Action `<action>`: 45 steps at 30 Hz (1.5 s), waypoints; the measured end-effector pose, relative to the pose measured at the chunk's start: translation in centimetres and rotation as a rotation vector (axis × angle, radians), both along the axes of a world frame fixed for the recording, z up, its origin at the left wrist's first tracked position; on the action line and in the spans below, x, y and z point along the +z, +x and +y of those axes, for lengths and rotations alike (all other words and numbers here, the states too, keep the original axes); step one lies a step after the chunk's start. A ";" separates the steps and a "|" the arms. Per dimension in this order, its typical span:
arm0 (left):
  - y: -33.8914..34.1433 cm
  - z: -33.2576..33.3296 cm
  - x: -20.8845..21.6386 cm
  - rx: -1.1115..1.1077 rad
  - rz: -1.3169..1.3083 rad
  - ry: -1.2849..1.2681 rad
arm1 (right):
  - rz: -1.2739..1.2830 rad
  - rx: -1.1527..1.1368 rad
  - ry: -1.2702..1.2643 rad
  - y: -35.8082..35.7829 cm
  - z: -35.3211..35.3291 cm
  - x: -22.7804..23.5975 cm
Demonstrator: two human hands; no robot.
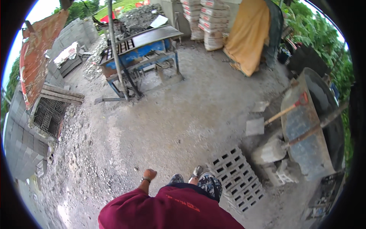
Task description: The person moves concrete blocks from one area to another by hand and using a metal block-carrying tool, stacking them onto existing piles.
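My left hand hangs over the gravelly ground with a band at its wrist. It looks curled into a loose fist, and nothing sticks out of it. My right hand does not show; the maroon shirt fills the lower middle. Close by on my right lies a block of stacked hollow concrete blocks, their openings facing up. A shovel with a wooden shaft and a red handle leans against a tipped wheelbarrow, its blade on the ground.
Ahead stands a blue metal block-moulding table beside an upright pole. Stacked sacks and an orange tarp are at the back. A mesh sieve frame, rubble and a block wall line the left.
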State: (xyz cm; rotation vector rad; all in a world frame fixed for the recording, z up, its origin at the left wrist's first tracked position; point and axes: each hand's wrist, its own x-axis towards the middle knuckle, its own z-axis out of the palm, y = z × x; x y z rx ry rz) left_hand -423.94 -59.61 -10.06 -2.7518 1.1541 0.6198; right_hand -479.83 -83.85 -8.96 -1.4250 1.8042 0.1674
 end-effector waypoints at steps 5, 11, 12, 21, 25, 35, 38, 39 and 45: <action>-0.3 -8.1 -0.7 0.261 0.354 0.129 | -0.004 0.090 -0.033 7.3 -12.2 0.5; 6.0 -18.1 2.8 0.438 0.419 0.057 | 0.099 0.346 0.065 15.5 -23.6 -1.4; 6.9 -20.7 3.9 0.478 0.440 0.030 | 0.143 0.387 0.091 16.0 -25.6 -1.7; 17.5 -32.8 8.7 0.723 0.538 -0.620 | 0.538 1.273 -0.015 21.6 -40.0 -4.7; 20.8 -29.0 3.9 0.640 0.468 -0.365 | -0.344 -0.049 -0.113 38.8 -48.6 -1.5; 33.1 -33.5 -0.5 0.825 0.789 -0.258 | -1.417 -0.314 0.189 79.4 -60.7 22.8; 41.7 -38.8 2.9 1.180 0.844 -0.418 | -1.563 -0.172 0.360 92.1 -63.0 25.2; 44.5 -40.6 4.3 1.198 0.802 -0.528 | -1.641 -0.187 0.450 96.4 -64.1 25.7; 58.3 -45.4 10.0 1.193 0.701 -0.838 | -1.649 -0.431 0.498 119.5 -69.4 25.7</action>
